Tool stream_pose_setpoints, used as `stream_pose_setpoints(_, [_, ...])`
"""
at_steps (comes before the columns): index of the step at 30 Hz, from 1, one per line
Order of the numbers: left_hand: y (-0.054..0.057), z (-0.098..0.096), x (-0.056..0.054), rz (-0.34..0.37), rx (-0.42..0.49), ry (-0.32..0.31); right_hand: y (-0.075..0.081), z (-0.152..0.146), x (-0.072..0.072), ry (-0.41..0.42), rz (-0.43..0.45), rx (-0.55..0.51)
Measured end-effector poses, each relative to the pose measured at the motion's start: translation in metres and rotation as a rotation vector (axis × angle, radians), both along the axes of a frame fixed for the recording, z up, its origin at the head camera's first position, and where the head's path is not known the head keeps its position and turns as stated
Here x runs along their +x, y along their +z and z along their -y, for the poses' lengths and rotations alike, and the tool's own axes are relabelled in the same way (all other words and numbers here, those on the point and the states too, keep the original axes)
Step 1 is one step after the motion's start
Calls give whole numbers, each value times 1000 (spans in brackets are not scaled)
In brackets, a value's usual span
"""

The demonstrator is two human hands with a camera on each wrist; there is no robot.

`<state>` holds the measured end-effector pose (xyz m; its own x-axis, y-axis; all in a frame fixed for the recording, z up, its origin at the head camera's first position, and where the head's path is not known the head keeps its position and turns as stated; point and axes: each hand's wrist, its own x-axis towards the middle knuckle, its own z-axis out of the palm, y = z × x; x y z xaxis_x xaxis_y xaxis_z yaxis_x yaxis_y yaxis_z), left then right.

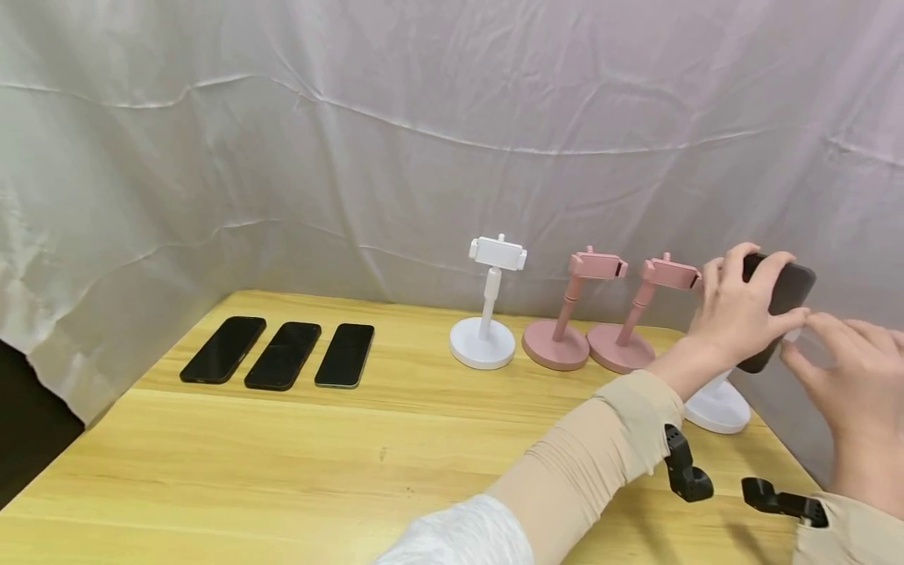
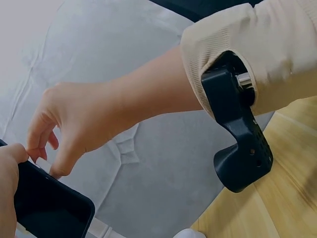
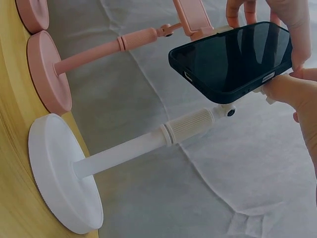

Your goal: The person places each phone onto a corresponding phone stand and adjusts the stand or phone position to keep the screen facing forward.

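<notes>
At the right end of the table, a dark smartphone (image 1: 791, 294) lies against the head of a white phone stand (image 3: 190, 126). My left hand (image 1: 741, 306) grips the phone, its fingers over the edge and across the screen. From the opposite side, my right hand (image 1: 858, 369) pinches the white clamp (image 2: 43, 163) at the phone's edge between thumb and fingers. The phone hides most of the clamp head. In the right wrist view, the stand's round base (image 3: 64, 173) sits on the table.
Two pink phone stands (image 1: 555, 345) (image 1: 621, 348) and another white stand (image 1: 482, 344) line the back of the wooden table (image 1: 282, 455). Three dark phones (image 1: 223, 350) (image 1: 283, 355) (image 1: 345, 355) lie flat at the left. A grey cloth (image 1: 395, 157) hangs behind.
</notes>
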<state>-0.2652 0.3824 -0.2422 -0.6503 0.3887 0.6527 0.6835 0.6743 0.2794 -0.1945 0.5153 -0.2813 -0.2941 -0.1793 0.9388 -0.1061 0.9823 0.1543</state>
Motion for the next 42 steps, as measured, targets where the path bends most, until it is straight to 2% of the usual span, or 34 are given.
stream_pose_setpoints(3, [1, 0, 2, 13, 6, 7, 1, 2, 1, -19, 2, -17])
stream_pose_setpoints(11, [3, 0, 2, -38, -21, 24, 2, 6, 2, -53, 5, -54])
stream_pose_setpoints(21, [3, -2, 4, 6, -41, 30, 2, 2, 4, -79, 73, 3])
stream_pose_setpoints(30, [3, 1, -1, -45, -42, 43, 0, 4, -3, -71, -2, 27])
stream_pose_setpoints(42, [1, -2, 0, -7, -35, 36, -4, 5, -1, -105, -15, 1])
